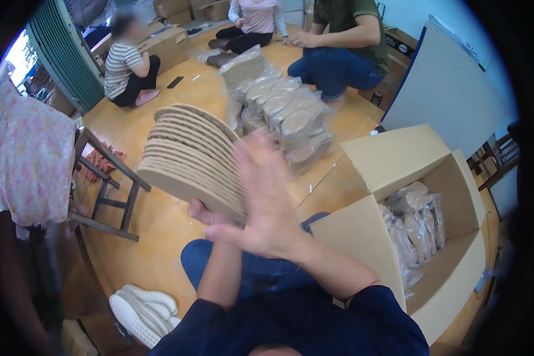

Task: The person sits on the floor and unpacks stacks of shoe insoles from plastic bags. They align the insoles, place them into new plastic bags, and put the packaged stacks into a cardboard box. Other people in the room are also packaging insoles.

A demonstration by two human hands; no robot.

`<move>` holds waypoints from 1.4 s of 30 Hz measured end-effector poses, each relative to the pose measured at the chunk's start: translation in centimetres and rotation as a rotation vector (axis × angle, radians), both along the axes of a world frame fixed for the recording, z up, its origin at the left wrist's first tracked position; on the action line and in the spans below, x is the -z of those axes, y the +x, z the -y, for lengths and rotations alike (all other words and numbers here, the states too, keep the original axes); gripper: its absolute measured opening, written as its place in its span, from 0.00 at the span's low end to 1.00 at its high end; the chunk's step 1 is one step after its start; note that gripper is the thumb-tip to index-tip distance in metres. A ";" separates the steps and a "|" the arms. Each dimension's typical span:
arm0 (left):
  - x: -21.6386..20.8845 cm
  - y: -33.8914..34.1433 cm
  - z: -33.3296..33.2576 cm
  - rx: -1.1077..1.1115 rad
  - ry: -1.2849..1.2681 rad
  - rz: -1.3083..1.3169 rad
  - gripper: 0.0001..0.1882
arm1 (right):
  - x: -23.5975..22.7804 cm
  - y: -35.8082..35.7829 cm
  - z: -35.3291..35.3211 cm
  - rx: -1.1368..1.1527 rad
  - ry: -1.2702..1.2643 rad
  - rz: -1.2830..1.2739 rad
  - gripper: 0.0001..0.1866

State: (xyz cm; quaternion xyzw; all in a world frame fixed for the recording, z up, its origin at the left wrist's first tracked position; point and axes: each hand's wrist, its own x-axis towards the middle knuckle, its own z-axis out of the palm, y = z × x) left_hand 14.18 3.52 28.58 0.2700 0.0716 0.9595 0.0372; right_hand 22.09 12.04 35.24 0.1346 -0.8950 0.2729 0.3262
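A thick stack of flat brown cardboard pieces (187,157) with rounded ends is held up, tilted, in front of me. My left hand (203,212) grips the stack at its lower end; part of this hand is hidden behind my right one. Flat and blurred by motion, my right hand (267,199) lies along the stack's right side with its fingers stretched out. Whether its palm presses on the edges I cannot tell.
Plastic-wrapped cardboard bundles (285,110) lie on the floor ahead. At right stands an open carton (356,237) with wrapped bundles inside. A wooden stool (115,204) is at left, white shoes (141,311) at lower left. Three people sit or squat at the back.
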 end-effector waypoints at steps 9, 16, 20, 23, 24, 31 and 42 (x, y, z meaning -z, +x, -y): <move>2.1 0.6 0.3 0.173 0.118 0.102 0.41 | 3.4 -0.4 0.5 -0.024 0.027 -0.038 0.52; 3.6 3.3 -0.1 0.173 0.007 0.214 0.39 | 4.4 0.5 -0.4 -0.046 -0.217 0.151 0.58; 4.1 4.6 -0.6 0.058 -0.326 0.208 0.39 | 5.8 0.5 -1.9 -0.077 -0.164 0.241 0.58; 4.9 4.7 -0.6 0.130 -0.468 0.246 0.40 | 7.2 0.6 -3.2 -0.074 -0.232 0.245 0.57; 5.2 4.8 -0.5 0.163 -0.456 0.298 0.40 | 7.6 0.7 -3.5 -0.065 -0.242 0.225 0.57; 8.0 5.3 -0.8 0.232 -0.380 0.528 0.39 | 8.9 1.8 -4.2 -0.123 -0.121 0.309 0.60; 12.9 4.8 -0.4 0.670 -0.290 0.506 0.44 | 10.0 -0.3 -10.6 -0.411 -0.839 0.712 0.54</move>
